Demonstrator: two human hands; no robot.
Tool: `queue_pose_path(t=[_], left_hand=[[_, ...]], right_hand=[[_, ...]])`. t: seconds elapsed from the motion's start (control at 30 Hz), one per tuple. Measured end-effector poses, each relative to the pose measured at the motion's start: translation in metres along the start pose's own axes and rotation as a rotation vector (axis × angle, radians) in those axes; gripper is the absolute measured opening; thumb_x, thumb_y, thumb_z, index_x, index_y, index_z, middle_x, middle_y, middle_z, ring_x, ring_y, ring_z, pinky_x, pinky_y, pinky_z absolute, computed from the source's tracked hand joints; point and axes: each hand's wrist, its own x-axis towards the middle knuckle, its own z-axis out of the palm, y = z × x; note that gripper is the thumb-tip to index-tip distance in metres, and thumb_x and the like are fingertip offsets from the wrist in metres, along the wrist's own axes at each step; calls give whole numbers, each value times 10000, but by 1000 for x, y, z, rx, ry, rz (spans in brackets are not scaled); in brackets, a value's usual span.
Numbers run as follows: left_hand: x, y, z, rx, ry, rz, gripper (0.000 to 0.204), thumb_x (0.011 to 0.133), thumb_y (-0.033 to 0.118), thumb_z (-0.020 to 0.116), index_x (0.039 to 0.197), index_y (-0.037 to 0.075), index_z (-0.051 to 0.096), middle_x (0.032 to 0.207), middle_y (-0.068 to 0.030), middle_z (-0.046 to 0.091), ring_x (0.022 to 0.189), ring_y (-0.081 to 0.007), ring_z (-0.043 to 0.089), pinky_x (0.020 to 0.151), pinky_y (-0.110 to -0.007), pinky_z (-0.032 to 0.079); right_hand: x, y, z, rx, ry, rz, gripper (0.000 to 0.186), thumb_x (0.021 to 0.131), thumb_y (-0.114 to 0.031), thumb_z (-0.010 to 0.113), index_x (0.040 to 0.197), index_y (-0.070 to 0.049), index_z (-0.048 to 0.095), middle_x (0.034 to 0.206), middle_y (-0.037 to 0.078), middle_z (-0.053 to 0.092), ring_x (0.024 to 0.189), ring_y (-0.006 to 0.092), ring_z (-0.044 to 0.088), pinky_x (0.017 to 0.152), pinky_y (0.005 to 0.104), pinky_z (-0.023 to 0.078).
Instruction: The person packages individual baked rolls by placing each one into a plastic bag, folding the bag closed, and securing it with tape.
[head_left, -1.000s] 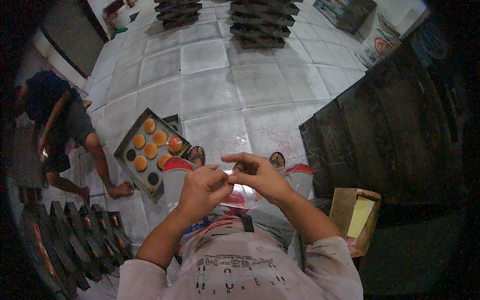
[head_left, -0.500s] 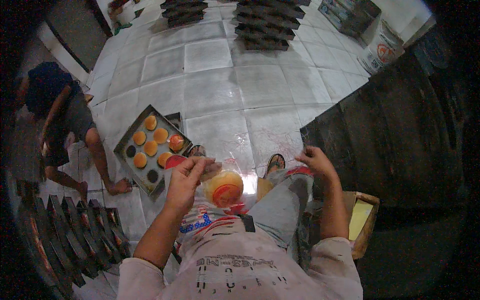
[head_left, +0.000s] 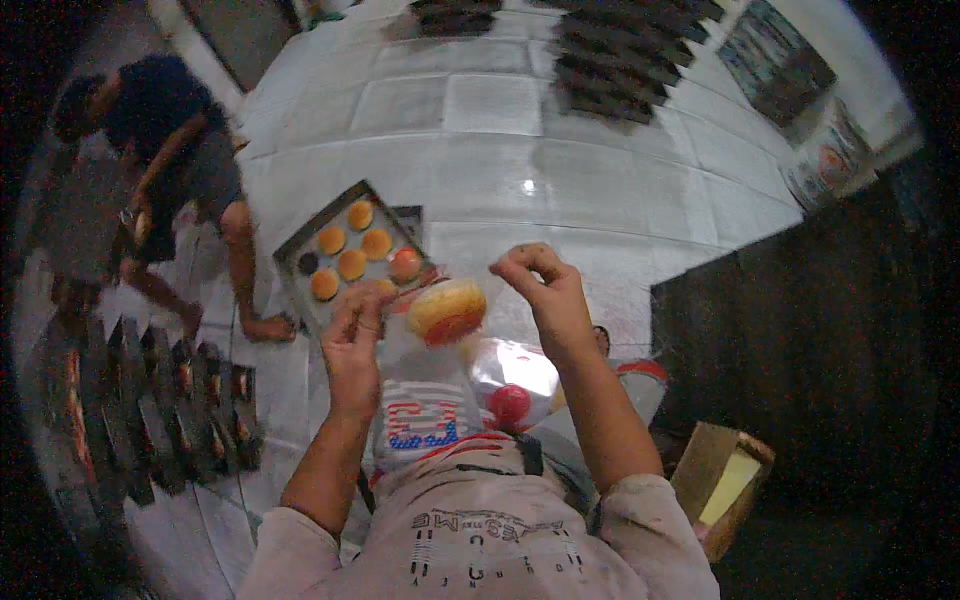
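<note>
In front of my lap hangs a round golden bun (head_left: 446, 308), which appears to be in a clear bag with red print. My left hand (head_left: 355, 335) is closed at the bag's left end. To the right of the bun is my right hand (head_left: 540, 290), thumb and fingers pinched together; whatever is between them is too small to make out. Across my lap lie shiny clear plastic bags (head_left: 515, 372) with a red printed spot. A dark square tray (head_left: 288, 268) holds several buns (head_left: 352, 264), beyond my left hand. One bun there, reddish and shiny, looks wrapped.
A person (head_left: 185, 140) in dark clothes bends over at the left. Dark metal trays (head_left: 170, 410) stand at the lower left, with more stacked (head_left: 615, 65) at the back. A large dark panel (head_left: 780, 300), an open cardboard box (head_left: 715, 480) and a white bucket (head_left: 825, 155) are at the right.
The bun has risen from my lap and tilted. My right hand has come inward from the right knee to beside it. The view has shifted, and the bags on my lap show more.
</note>
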Motion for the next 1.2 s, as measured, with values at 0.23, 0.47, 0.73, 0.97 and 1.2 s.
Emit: queue_pose_path(t=[0.23, 0.47, 0.73, 0.97, 1.2], left_hand=[[-69, -76, -71, 396, -85, -285, 133, 798, 105, 650, 739, 5, 586, 674, -24, 566, 612, -77, 517, 568, -248, 422], [-72, -96, -63, 180, -185, -286, 129, 845, 147, 605, 873, 24, 583, 761, -51, 597, 655, -75, 531, 611, -247, 436], [-22, -116, -49, 589, -276, -262, 345, 873, 328, 539, 1047, 33, 581, 970, -97, 618, 905, -219, 574, 792, -324, 445], [-27, -244, 31, 903, -507, 299, 204, 768, 157, 556, 900, 21, 633, 1014, -171, 582, 1011, -317, 534, 817, -395, 443], [-24, -223, 56, 1370, -822, 514, 170, 650, 78, 624, 817, 58, 652, 961, -123, 572, 980, -270, 518, 795, -386, 442]], right_hand=[[-67, 130, -3, -463, -407, 551, 355, 748, -340, 658, 828, 6, 665, 709, 126, 643, 650, 212, 605, 619, 333, 462], [-87, 75, 22, 272, -209, 768, 541, 861, -282, 596, 1248, 51, 418, 1084, 145, 584, 918, 189, 589, 742, 283, 490], [4, 13, 106, -550, -328, -775, 644, 768, -55, 610, 1334, -8, 306, 1304, 214, 421, 1099, 371, 494, 908, 423, 414], [1, 20, 120, -708, -436, -559, 556, 769, -70, 640, 1277, -45, 416, 1240, 203, 468, 1135, 349, 464, 939, 393, 387], [-36, 17, -47, -660, -228, -17, 386, 782, -102, 649, 1147, -34, 543, 1153, 150, 542, 1084, 313, 507, 936, 380, 390]])
